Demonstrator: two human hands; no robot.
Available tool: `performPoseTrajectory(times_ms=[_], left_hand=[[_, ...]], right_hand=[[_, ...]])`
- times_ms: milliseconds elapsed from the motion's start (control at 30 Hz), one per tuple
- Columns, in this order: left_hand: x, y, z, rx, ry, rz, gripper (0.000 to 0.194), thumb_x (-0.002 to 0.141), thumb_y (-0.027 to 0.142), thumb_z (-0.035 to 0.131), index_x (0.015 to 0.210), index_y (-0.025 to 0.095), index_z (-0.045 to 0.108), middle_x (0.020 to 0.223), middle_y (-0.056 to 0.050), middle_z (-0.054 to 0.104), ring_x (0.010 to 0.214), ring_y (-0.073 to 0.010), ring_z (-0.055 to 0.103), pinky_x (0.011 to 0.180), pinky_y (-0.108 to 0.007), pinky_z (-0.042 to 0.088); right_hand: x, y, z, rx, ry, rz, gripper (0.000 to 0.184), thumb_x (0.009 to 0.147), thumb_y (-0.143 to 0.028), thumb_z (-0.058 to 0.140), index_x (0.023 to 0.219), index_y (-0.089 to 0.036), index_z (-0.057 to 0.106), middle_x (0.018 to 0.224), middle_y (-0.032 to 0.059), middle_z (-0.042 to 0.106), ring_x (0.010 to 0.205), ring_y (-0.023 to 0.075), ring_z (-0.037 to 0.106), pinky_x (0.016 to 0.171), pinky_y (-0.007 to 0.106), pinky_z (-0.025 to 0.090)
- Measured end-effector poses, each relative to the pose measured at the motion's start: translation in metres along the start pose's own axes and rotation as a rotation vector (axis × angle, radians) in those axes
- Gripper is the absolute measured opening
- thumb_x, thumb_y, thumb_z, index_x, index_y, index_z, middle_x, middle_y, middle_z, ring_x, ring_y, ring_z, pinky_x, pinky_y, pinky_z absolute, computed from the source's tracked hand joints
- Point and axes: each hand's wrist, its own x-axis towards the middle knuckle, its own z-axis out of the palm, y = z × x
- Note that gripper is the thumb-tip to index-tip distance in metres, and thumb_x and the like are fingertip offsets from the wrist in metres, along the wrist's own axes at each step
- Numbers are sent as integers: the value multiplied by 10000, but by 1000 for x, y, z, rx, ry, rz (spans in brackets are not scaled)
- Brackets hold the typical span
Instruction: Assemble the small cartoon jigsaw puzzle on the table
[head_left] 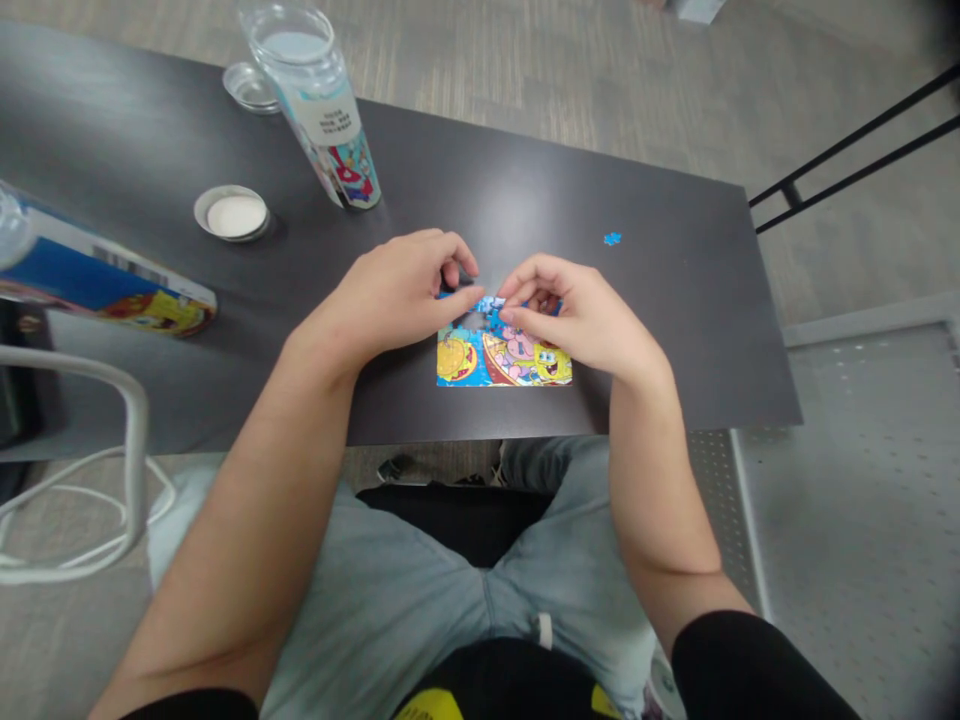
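Blue-and-yellow puzzle (504,368) lies near the bench's (697,310) front edge, its upper part gapped, so fitting pieces seems the step; the left hand's (405,285) grip is parted, the right hand's (577,312) I cannot tell, and the next move likely calls for fine alignment.

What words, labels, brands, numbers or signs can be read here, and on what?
None can be read.
Clear tube: dark print on its pale label, too blurred.
Blue tube: a barcode, any digits too small.
Puzzle: no readable text.
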Motion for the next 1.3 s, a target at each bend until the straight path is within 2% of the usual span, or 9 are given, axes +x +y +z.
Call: performPoseTrajectory(times_ms=[200,433,667,800,900,967,1067,1167,1300], left_hand=[[1,-4,0,-46,-22,35,314,1012,419,820,1280,272,892,1122,-65,854,856,-260,725,826,-420,503],[0,-1,-3,-25,-36,47,319,981,415,864,1269,289,916,1156,-65,877,994,-301,786,846,-414,506],[-1,-3,-3,-11,-45,50,385,970,494,885,1296,292,910,1182,-65,871,981,-299,778,863,-416,509],[-1,-3,-2,3,-43,38,437,979,583,940,1309,299,904,1206,-69,874,1033,-314,796,886,-418,524],[-1,0,-2,22,-35,20,432,988,585,972,1311,306,901,1233,-69,886,1076,-323,813,883,-419,532],[-2,3,-1,18,-31,6,407,997,582,985,1296,320,898,1229,-63,893,1098,-328,821,868,-416,537],[-1,6,1,9,-14,-13,395,990,595,1001,1259,331,881,1221,-61,899,1125,-341,819,840,-417,531],[0,7,3,10,-4,-31,398,956,590,1005,1241,343,877,1220,-63,896,1128,-359,813,831,-441,534],[1,6,4,5,4,-44,415,928,640,1015,1215,368,890,1175,-73,879,1087,-383,809,814,-481,548]], right_hand=[[6,4,7,-30,-32,-27,305,979,-435,971,1198,-276,830,1062,32,893,907,249,767,830,400,552],[9,6,5,-59,-45,-31,389,1007,-523,987,1255,-274,820,1093,31,908,879,230,699,822,402,536],[11,12,7,-72,-31,-64,351,1002,-421,937,1284,-262,802,1092,31,887,840,213,666,804,396,506],[12,10,10,-108,-3,-61,351,971,-405,941,1267,-268,811,1086,24,888,831,220,665,804,407,533],[10,1,7,-121,40,-46,263,994,-367,900,1230,-280,824,1112,26,894,825,233,675,836,442,581],[5,-5,-3,-138,100,-47,201,1026,-338,880,1217,-290,841,1136,43,891,843,251,690,858,469,608],[-7,-5,-32,-213,242,-31,185,1038,-351,931,1210,-312,873,1158,67,883,929,298,759,910,501,655],[-24,10,-71,-326,319,76,155,1040,-377,954,1177,-322,906,1142,78,888,1008,337,826,988,535,685],[-43,38,-106,-426,333,231,210,956,-407,993,1122,-300,923,1071,82,895,891,316,792,923,542,685]])
